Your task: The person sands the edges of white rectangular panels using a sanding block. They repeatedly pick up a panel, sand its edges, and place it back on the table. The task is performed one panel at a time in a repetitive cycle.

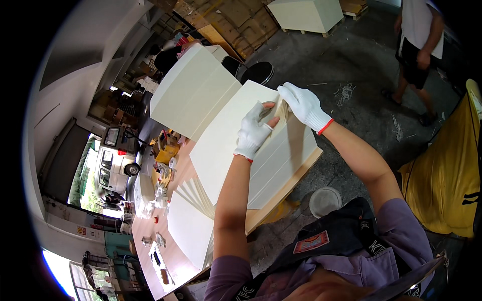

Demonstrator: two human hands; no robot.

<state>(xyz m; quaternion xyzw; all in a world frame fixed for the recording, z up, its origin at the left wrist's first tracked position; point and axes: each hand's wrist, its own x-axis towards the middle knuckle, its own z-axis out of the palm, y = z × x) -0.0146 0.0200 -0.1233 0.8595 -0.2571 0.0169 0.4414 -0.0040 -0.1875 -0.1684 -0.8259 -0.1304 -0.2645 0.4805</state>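
A tall stack of white paper sheets (217, 143) stands in front of me on the table's edge. My right hand (303, 106), in a white knit glove with a red cuff, is closed over the stack's far right corner, where the upper sheets bend and fan apart. My left hand (253, 131) lies on the top sheet close to that corner. Its glove leaves the thumb tip and a fingertip bare, and these are spread with nothing seen between them. The right fingertips are hidden behind the sheets.
Fanned sheets (193, 198) lie on the wooden table (145, 246) to the left, near a dark-handled tool (164, 276). Another tall paper stack (196, 93) rises behind. A white bucket (325, 201) and a yellow sack (442, 170) stand right. A person (422, 45) is at the far right.
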